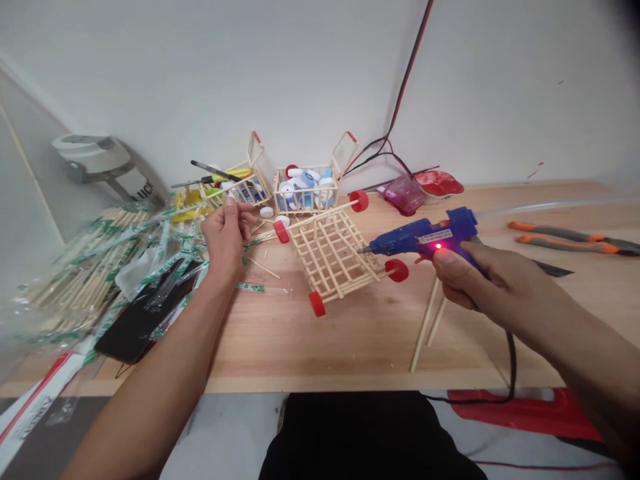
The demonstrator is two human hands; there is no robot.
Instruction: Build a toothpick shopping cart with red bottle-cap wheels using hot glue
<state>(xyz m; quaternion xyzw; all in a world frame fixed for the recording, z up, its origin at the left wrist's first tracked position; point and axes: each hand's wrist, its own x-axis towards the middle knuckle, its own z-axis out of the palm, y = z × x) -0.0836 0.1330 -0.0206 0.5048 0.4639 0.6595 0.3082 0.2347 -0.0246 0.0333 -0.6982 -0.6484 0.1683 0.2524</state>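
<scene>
My right hand point(475, 273) grips a blue glue gun point(425, 235) with a lit red light. Its nozzle is at the near right side of a small cart point(335, 253) made of thin wooden sticks. The cart lies with its four-cornered lattice up, and red bottle-cap wheels point(317, 303) sit on the ends of its axles. Left of the cart, my left hand point(226, 235) is raised with fingers curled in toward the thumb. Whatever is between those fingers, if anything, cannot be made out.
Behind stand two finished-looking stick carts, one filled with white and blue caps point(305, 187). Wrapped chopsticks point(85, 273), a black phone point(145, 313) and a grey-white tumbler point(107, 167) are left. Pliers point(570, 239), loose sticks point(425, 323) and a red dish point(439, 182) lie right.
</scene>
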